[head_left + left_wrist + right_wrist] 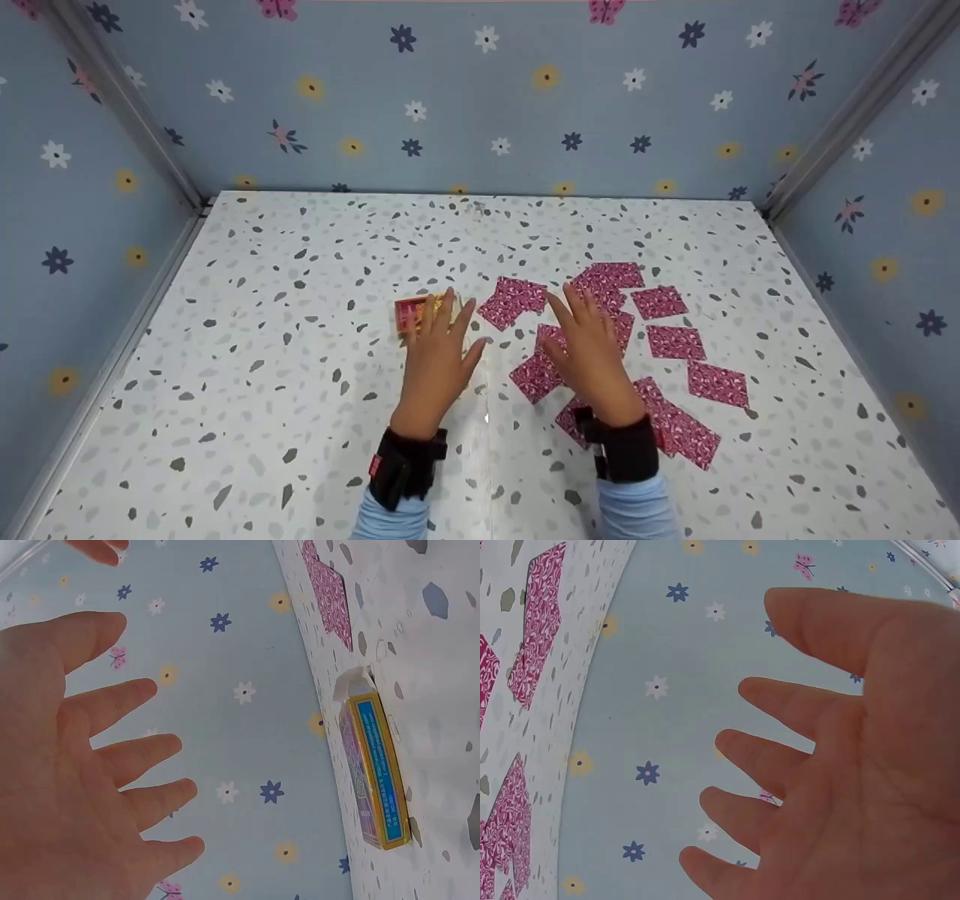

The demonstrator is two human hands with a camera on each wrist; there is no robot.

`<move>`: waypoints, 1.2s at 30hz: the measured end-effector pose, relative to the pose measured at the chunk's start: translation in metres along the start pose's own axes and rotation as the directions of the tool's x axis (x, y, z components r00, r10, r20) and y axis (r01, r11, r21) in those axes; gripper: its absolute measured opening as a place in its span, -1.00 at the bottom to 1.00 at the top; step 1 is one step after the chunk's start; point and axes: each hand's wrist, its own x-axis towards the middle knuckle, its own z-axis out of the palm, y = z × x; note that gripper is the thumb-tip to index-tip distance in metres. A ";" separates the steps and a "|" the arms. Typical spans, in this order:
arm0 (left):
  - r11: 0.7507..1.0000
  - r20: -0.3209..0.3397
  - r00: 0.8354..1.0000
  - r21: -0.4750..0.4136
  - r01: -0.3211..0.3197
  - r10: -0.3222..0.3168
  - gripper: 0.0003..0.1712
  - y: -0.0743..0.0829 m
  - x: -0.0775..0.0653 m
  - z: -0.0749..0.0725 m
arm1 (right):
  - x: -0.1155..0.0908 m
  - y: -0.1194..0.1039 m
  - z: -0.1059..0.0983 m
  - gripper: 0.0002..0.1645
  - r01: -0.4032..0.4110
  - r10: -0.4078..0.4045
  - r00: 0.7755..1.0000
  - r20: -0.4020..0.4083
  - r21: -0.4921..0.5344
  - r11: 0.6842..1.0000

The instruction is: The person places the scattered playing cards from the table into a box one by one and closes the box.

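My left hand (pixel 436 367) is held above the table with its fingers spread, partly covering a small card box (pixel 409 315) in the head view. In the left wrist view that card box (pixel 381 772) lies on the table with its end flap raised, apart from the hand (pixel 97 757). Pink patterned cards (pixel 675 343) lie face down and scattered on the right side. Over several of them hovers my right hand (pixel 592 356), fingers straight and apart, holding nothing. The right wrist view shows its bare palm (pixel 840 765) and some cards (pixel 538 622) below.
The speckled white table (pixel 262 315) has a seam down its middle. A flowered blue panel (pixel 450 90) stands along the back, and side panels (pixel 892 225) with similar flowers rise at left and right.
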 end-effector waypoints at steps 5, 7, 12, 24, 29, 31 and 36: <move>0.999 0.011 0.999 -0.019 0.042 -0.042 -0.40 -0.013 0.003 -0.003 | 0.001 0.002 0.005 -0.28 0.017 -0.018 0.998 0.055 0.031 0.999; 0.998 0.021 0.998 -0.012 0.059 -0.059 -0.42 -0.020 0.006 -0.003 | 0.002 0.003 0.009 -0.28 0.015 -0.020 0.995 0.095 0.048 0.999; 0.995 0.089 0.991 0.018 0.096 -0.097 -0.41 -0.037 0.020 -0.007 | 0.006 0.006 0.018 -0.30 0.011 -0.026 0.986 0.165 0.088 0.996; 0.988 0.310 0.941 0.106 0.109 -0.137 -0.29 -0.056 0.052 0.010 | 0.012 0.014 0.034 -0.38 -0.067 0.030 0.963 0.267 0.129 0.989; 0.987 0.321 0.938 0.127 0.096 -0.133 -0.29 -0.062 0.056 0.024 | 0.012 0.011 0.036 -0.37 -0.094 0.047 0.949 0.312 0.136 0.986; 0.986 0.317 0.939 0.141 0.092 -0.133 -0.29 -0.064 0.056 0.027 | 0.012 0.010 0.036 -0.36 -0.098 0.049 0.941 0.333 0.130 0.987; 0.983 0.289 0.948 0.162 0.089 -0.133 -0.28 -0.067 0.057 0.032 | 0.013 0.009 0.038 -0.35 -0.082 0.037 0.937 0.347 0.115 0.990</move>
